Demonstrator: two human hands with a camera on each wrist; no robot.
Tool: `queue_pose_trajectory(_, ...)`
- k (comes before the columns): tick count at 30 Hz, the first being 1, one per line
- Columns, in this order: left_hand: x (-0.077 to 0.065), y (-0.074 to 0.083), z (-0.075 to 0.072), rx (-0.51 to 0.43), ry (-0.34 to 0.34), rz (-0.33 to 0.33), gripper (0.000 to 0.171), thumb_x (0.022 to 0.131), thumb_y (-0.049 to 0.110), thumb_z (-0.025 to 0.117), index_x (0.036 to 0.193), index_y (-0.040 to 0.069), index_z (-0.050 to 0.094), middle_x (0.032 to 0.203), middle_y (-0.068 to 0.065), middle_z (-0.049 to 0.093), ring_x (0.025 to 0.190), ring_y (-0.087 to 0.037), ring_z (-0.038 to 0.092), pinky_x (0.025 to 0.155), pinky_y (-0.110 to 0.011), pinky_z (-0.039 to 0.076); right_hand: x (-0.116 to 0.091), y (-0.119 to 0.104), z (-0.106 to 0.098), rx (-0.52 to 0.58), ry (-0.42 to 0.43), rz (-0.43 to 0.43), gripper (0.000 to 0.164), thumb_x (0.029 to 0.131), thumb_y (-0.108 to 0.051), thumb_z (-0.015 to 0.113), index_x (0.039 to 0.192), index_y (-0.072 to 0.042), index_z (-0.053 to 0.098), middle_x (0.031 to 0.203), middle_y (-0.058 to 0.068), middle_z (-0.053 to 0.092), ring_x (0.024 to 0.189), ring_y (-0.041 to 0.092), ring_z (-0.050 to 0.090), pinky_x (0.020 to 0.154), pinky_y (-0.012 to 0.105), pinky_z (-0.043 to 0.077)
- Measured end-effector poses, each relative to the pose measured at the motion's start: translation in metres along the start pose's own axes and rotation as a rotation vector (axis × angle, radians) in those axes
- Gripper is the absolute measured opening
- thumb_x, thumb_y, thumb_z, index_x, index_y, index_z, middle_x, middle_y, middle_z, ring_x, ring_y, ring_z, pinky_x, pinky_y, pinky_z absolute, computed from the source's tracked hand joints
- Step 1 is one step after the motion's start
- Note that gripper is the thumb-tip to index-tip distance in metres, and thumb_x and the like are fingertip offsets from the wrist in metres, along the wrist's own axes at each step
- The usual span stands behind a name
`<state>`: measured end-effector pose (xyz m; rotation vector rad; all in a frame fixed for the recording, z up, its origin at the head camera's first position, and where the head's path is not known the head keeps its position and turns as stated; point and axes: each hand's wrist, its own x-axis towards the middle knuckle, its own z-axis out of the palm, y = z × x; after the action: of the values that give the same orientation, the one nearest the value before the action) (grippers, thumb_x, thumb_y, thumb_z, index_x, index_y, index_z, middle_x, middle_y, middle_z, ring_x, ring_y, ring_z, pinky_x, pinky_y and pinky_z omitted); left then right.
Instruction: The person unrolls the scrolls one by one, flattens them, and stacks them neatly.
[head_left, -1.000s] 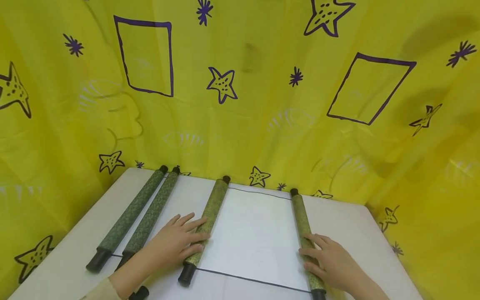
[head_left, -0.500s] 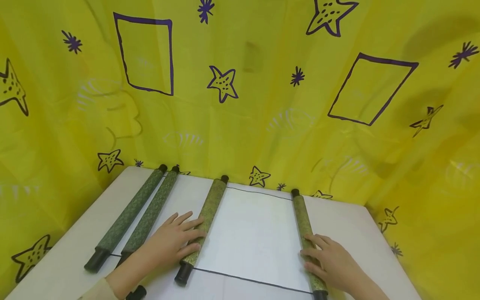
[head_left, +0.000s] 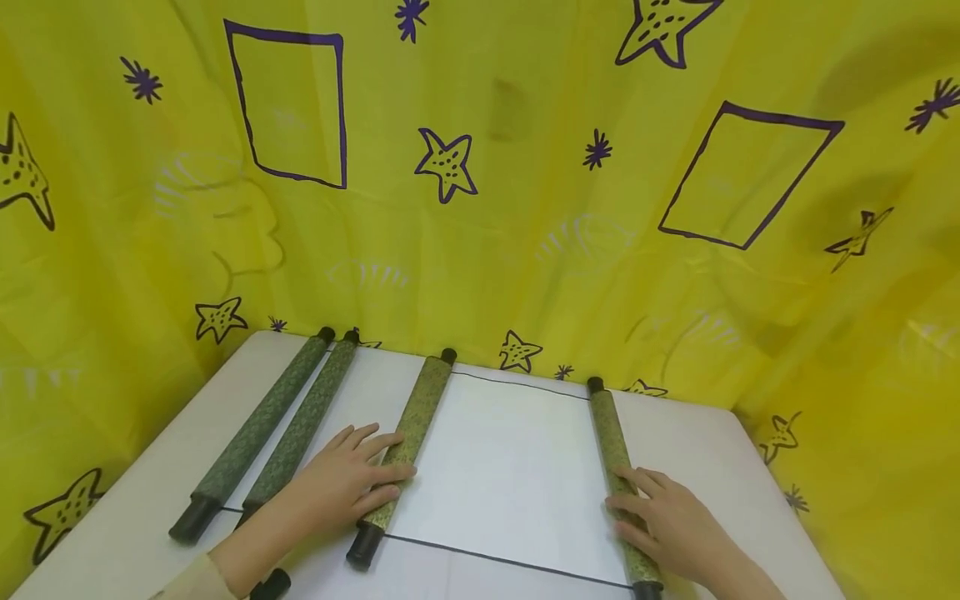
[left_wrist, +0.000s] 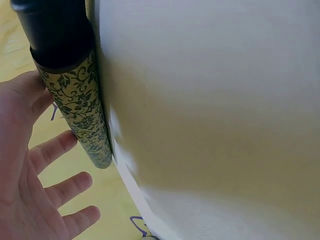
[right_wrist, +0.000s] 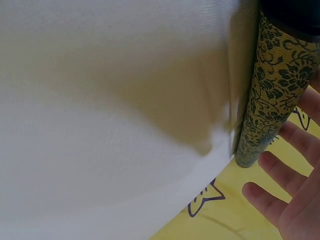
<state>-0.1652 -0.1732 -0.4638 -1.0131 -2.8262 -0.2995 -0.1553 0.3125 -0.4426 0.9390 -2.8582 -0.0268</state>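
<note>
A scroll lies partly unrolled on the table, its white sheet [head_left: 517,467] stretched between two rolls in gold-green floral fabric with black end knobs. My left hand [head_left: 348,479] rests across the left roll [head_left: 420,408], fingers extended over it. In the left wrist view, the fingers [left_wrist: 65,190] are spread beside that roll [left_wrist: 80,105]. My right hand [head_left: 667,517] lies against the outer side of the right roll [head_left: 611,433], fingertips on top. The right wrist view shows relaxed fingers [right_wrist: 280,172] beside the patterned roll [right_wrist: 275,85].
Two dark green patterned rolls, one farther left [head_left: 262,425] and one nearer [head_left: 303,425], lie side by side with black knobs. My left forearm partly covers the nearer one. A yellow curtain [head_left: 487,250] with star drawings hangs behind the white table [head_left: 697,442].
The left roll has shifted slightly left with my left hand, and the right roll slightly right with my right hand. The white sheet between them is a little wider.
</note>
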Motion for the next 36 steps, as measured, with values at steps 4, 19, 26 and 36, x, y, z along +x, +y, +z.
queue_pose_trajectory(4,0.0001,-0.0018,-0.0001,0.019,0.016,-0.001,0.036,0.1,0.048,0.054,0.132,0.035,0.065,0.149,-0.006,0.05,0.138,-0.045,0.04,0.11,-0.066,0.03,-0.0017,0.0007,-0.0004,0.015,-0.009,0.022,0.029,0.09,-0.046,0.07,0.111,-0.027,0.074,0.139,0.01,0.059,0.119,0.041,0.058,0.091,0.057,0.051)
queue_pose_trajectory(19,-0.001,-0.004,-0.001,0.035,0.07,0.033,0.03,0.099,0.035,0.06,0.129,0.034,0.067,0.146,-0.008,0.053,0.132,-0.044,0.047,0.105,-0.063,0.038,-0.0044,0.0033,0.0023,0.009,-0.02,0.033,0.021,0.088,-0.032,0.074,0.109,-0.028,0.077,0.14,0.009,0.059,0.119,0.036,0.06,0.094,0.054,0.05)
queue_pose_trajectory(26,0.0016,-0.0034,-0.001,0.043,0.04,0.092,0.024,0.101,0.029,0.057,0.119,0.035,0.072,0.151,-0.004,0.05,0.131,-0.041,0.05,0.102,-0.061,0.042,-0.0028,0.0026,-0.0007,0.049,-0.078,0.093,0.023,0.085,-0.037,0.077,0.107,-0.03,0.075,0.141,0.01,0.057,0.118,0.035,0.059,0.093,0.056,0.05)
queue_pose_trajectory(36,-0.0004,0.001,0.002,-0.018,0.028,0.077,0.025,0.099,0.036,0.061,0.118,0.024,0.072,0.153,-0.008,0.046,0.1,-0.021,0.067,0.077,-0.039,0.056,-0.0058,0.0007,0.0,0.093,-0.151,0.14,0.035,0.084,-0.05,0.074,0.111,-0.027,0.075,0.148,0.013,0.049,0.112,0.03,0.065,0.084,0.047,0.055)
